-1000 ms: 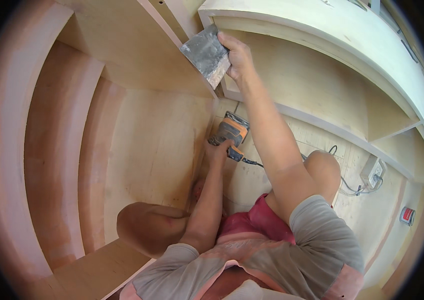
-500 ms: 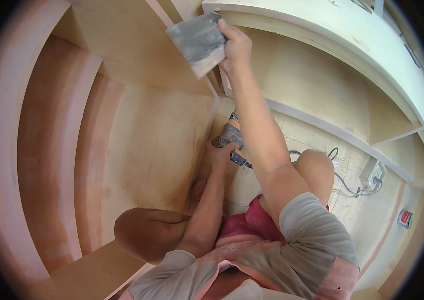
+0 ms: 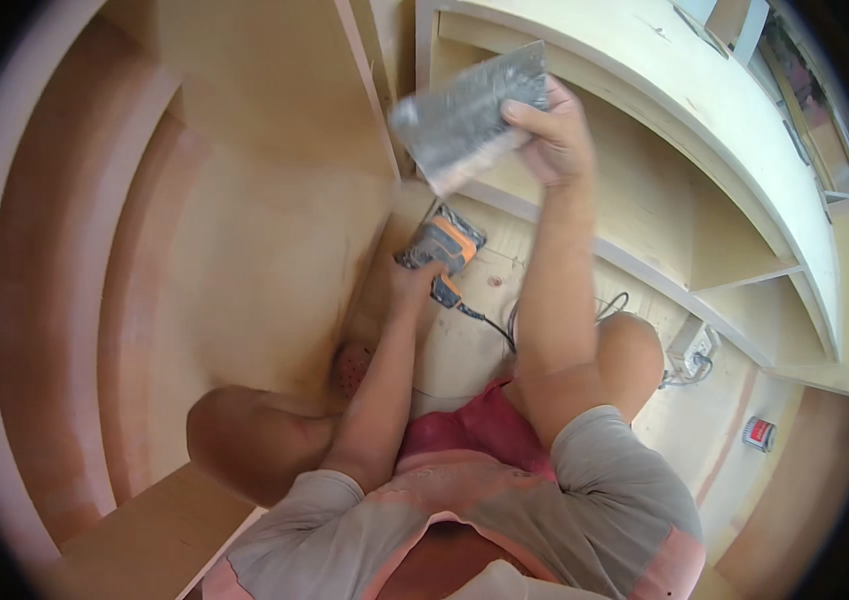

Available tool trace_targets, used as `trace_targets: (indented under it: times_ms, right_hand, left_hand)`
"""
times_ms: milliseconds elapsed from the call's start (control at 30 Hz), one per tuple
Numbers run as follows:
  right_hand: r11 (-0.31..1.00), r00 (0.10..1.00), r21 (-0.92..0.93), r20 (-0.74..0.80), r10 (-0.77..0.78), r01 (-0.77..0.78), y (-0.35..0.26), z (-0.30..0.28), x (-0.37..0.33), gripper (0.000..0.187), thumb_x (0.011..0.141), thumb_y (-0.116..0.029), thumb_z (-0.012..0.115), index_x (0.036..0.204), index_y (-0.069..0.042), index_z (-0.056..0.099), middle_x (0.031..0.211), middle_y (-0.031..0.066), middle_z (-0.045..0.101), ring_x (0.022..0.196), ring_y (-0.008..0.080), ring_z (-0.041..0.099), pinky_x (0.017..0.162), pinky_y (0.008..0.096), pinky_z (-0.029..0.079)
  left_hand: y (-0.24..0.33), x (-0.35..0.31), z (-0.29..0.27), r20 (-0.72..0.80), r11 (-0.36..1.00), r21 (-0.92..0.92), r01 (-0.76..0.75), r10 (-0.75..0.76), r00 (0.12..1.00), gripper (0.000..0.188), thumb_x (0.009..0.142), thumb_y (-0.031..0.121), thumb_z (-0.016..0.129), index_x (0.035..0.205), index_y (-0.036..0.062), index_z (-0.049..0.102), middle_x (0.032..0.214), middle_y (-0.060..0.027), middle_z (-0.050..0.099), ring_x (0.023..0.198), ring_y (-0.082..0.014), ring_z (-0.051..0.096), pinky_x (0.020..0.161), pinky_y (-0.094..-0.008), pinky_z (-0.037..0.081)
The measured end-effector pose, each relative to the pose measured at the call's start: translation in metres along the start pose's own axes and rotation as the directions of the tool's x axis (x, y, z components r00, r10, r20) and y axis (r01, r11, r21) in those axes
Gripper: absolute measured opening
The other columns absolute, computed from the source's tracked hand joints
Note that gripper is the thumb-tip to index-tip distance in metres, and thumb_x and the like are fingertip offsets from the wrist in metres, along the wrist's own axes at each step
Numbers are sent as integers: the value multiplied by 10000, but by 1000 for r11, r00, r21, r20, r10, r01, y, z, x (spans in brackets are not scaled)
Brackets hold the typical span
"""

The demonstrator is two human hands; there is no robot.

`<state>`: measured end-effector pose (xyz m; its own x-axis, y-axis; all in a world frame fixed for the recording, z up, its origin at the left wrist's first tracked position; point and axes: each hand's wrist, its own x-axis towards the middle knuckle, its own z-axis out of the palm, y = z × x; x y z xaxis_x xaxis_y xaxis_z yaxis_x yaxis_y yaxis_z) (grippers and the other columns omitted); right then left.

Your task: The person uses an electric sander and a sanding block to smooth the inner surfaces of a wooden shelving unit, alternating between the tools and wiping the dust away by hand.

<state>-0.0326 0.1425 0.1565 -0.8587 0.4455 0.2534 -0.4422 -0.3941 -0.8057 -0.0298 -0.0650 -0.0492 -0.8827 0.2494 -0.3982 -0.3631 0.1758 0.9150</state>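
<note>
My right hand holds up a dark grey sheet of sandpaper, pinched at its right end between thumb and fingers. The sheet looks worn and dusty, with a paler lower edge, and is slightly blurred. Lower down, my left hand grips an orange and black electric sander. The sander sits at floor level, beside a wooden panel. Its black cord runs right and passes behind my right forearm.
Curved shelving rises on the left, and a tall wooden panel stands beside it. A pale cabinet with an open compartment spans the far right. On the floor are a power outlet box with cords and a small can.
My right hand has moved right and slightly down with the sandpaper, which has turned. More of the sander now shows, no longer hidden by my right arm. The whole view has shifted.
</note>
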Motion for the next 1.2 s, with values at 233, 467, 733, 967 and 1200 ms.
trace_targets:
  times_ms: [233, 467, 733, 967, 1200]
  right_hand:
    - [-422, 658, -896, -400, 638, -135, -70, -62, 5, 396, 607, -49, 776, 988, -53, 668, 828, 94, 685, 817, 181, 643, 716, 314, 504]
    - [-689, 363, -710, -611, 704, 142, 24, -156, -132, 560, 632, -275, 797, 1160, -157, 651, 1125, 125, 656, 1061, 292, 609, 906, 388, 469]
    - [7, 652, -932, -249, 716, -363, 85, -75, -114, 727, 673, -416, 779, 1215, 16, 558, 1104, 209, 643, 1037, 256, 628, 883, 338, 486]
    - [-371, 441, -874, -480, 758, -315, 149, -34, -90, 346, 755, -308, 707, 874, 14, 662, 748, 133, 676, 713, 189, 673, 690, 340, 534]
    - [-335, 692, -937, -308, 653, -101, 183, -28, -66, 372, 718, -256, 655, 970, 17, 655, 938, 222, 667, 896, 346, 656, 783, 424, 533]
  left_hand:
    - [-4, 16, 13, -29, 995, -22, 99, -99, 995, 860, 507, 189, 811, 1206, -98, 400, 1151, -238, 537, 1059, -322, 556, 900, -365, 463]
    - [6, 23, 29, -34, 876, -417, 241, -280, 959, 654, 558, 89, 773, 1122, -48, 470, 947, -122, 585, 763, -196, 597, 596, -292, 475]
    - [-17, 46, 51, -58, 807, -563, 177, -253, 966, 441, 576, 71, 752, 979, -9, 592, 866, -98, 618, 708, -189, 622, 539, -305, 489]
    - [-50, 57, 56, 94, 817, -504, 279, -269, 959, 623, 569, 104, 771, 1108, -52, 502, 982, -129, 604, 780, -221, 617, 622, -305, 512]
    - [-40, 102, 23, 214, 693, -677, 248, -138, 967, 340, 626, 76, 738, 944, 42, 622, 862, -27, 628, 680, -144, 606, 581, -268, 494]
